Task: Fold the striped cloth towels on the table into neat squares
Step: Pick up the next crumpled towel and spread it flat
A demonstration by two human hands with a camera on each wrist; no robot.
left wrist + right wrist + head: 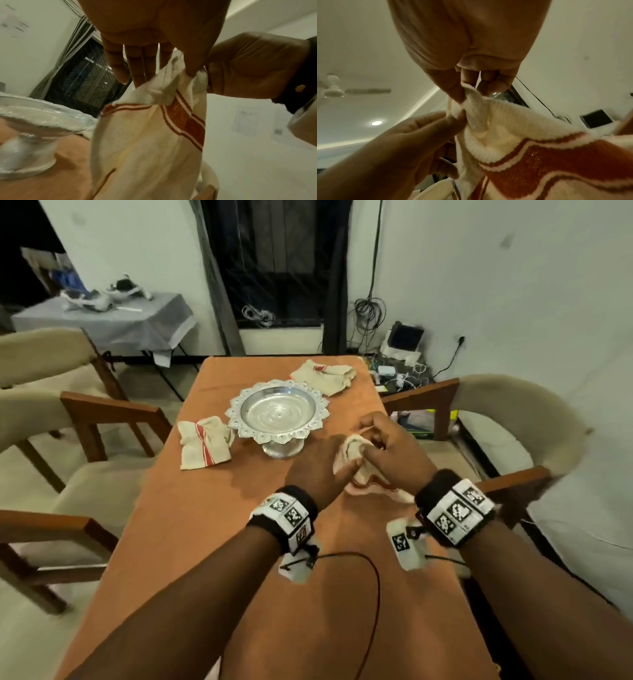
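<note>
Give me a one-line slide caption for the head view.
Both hands, left and right, pinch a striped towel above the table; two more towels flank a silver bowl.

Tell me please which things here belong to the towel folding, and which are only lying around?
For the job:
- held towel, pinched by left hand and right hand
- left towel
- far towel

Lying about:
- silver pedestal bowl
- chairs
- electronics on the floor
</note>
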